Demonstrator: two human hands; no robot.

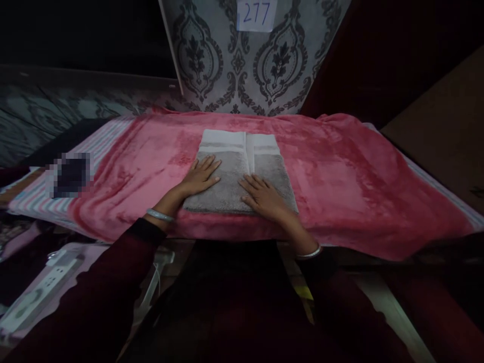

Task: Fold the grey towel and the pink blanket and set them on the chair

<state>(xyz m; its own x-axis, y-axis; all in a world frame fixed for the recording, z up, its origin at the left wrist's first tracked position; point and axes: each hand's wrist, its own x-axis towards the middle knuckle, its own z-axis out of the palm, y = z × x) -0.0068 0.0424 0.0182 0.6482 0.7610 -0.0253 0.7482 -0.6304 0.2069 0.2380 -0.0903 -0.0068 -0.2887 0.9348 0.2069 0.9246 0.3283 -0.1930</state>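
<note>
A grey towel [227, 169] with a white band along its far end lies folded on a pink blanket [325, 176]. Both of its sides are turned inward, and their edges meet along a line a little right of its middle. My left hand [202, 175] rests flat on the towel's left part with fingers spread. Lying on the near right part, my right hand [262, 195] has its fingers stretched out, close to where the folded edges meet. Neither hand grips anything.
Under the blanket shows a striped cloth [109, 146]; a blurred dark item [71, 176] lies on it at left. A white power strip [40, 292] is low on the left. Behind are a patterned wall [238, 60], a paper marked 277 [257, 14] and a dark screen [83, 40].
</note>
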